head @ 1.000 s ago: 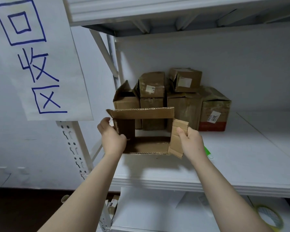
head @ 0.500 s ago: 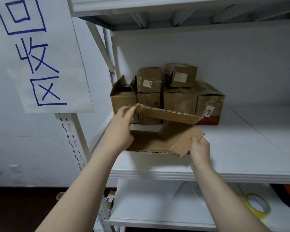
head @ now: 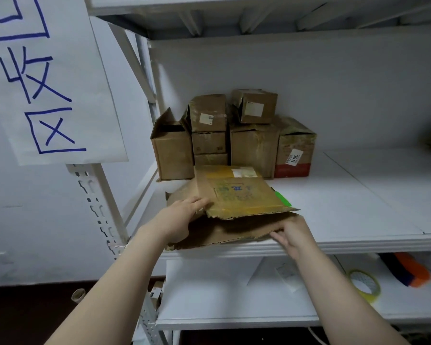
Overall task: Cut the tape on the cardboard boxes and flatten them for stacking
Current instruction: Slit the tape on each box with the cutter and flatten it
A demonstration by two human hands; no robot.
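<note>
- On the lower shelf, toward its right edge, a roll of yellow tape is seen, with an orange and blue object near it.
- At the front edge of the middle shelf, near its left corner, a flattened box is laid, its upper layer slightly raised off the lower.
- Its left side is pressed by the left hand, fingers straight and together.
- The lower layer's front right edge is pinched by the right hand.
- A green object is partly hidden at the box's right edge.
- At the back left corner a stack of boxes is set; the contents of the leftmost open box, flaps raised, cannot be told.
</note>
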